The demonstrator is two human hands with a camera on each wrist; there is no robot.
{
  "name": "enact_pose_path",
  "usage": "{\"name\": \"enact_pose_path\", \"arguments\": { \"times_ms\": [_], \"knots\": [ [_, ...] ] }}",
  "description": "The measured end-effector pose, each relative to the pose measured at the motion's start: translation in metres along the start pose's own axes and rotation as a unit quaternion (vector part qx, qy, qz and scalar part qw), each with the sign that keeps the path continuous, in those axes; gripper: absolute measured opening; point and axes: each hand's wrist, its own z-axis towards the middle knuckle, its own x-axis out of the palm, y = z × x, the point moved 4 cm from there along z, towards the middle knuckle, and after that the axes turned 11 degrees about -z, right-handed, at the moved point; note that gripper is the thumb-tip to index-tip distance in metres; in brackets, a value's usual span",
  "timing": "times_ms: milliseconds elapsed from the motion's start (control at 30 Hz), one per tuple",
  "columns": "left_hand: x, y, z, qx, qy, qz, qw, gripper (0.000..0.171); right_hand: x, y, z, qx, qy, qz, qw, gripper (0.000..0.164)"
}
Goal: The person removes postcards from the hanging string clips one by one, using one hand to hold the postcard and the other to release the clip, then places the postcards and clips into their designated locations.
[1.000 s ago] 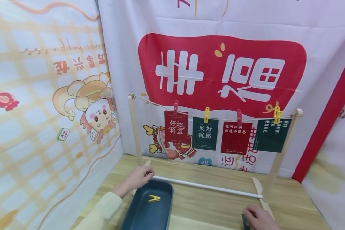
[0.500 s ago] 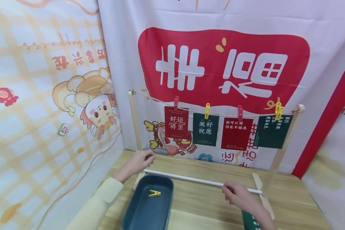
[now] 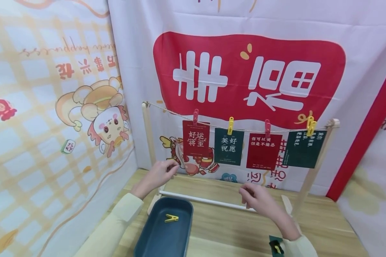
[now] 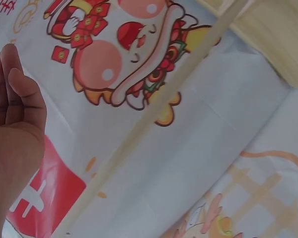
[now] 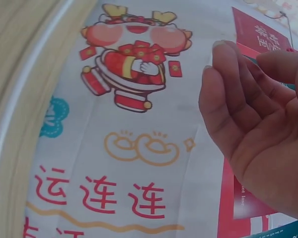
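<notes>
My left hand point(image 3: 159, 174) hovers behind the tray with loosely bent fingers and nothing in them, beside the left post of a wooden frame. Nothing shows in my right hand point(image 3: 260, 200) either; its fingers curl loosely in front of and below the hanging cards. Behind, a string point(image 3: 167, 110) carries a red card point(image 3: 196, 139), a green card point(image 3: 229, 147), a second red card point(image 3: 261, 151) and a second green card point(image 3: 300, 150). Red and yellow clothespins point(image 3: 231, 125) clip them on. One yellow clothespin point(image 3: 172, 218) lies in the dark blue tray point(image 3: 162, 237).
The wooden frame's right post point(image 3: 308, 182) stands near the table's back right. A white rod point(image 3: 209, 202) crosses low between its feet. Another green card point(image 3: 272, 238) lies at the lower right, partly covered by my right wrist. Printed cloth point(image 3: 132, 71) hangs behind and at the left.
My right hand has left the green card at the lower right and moved up and left, toward the frame's middle. My left hand has risen from the tray's far end.
</notes>
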Motion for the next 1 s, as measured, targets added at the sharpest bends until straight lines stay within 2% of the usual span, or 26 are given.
{"name": "enact_pose_path", "arguments": {
  "times_ms": [200,500,667,867,1000],
  "knots": [
    [-0.005,-0.026,0.019,0.049,-0.032,-0.026,0.9980,0.010,-0.011,0.005,0.003,0.010,-0.029,0.021,0.999,0.014],
    [-0.017,-0.035,0.029,0.030,-0.061,-0.048,0.9965,0.012,-0.026,0.023,0.018,0.000,-0.041,0.032,0.999,0.020],
    [-0.022,-0.043,0.038,0.041,-0.087,-0.062,0.9934,0.017,-0.030,0.028,0.030,-0.003,-0.044,0.049,0.998,0.021],
    [-0.030,-0.057,0.046,0.073,-0.124,-0.083,0.9862,0.020,-0.025,0.032,0.040,-0.005,-0.039,0.069,0.997,0.017],
    [-0.036,-0.063,0.051,0.078,-0.148,-0.085,0.9821,0.021,-0.023,0.038,0.047,-0.015,-0.036,0.072,0.997,0.020]
  ]
}}
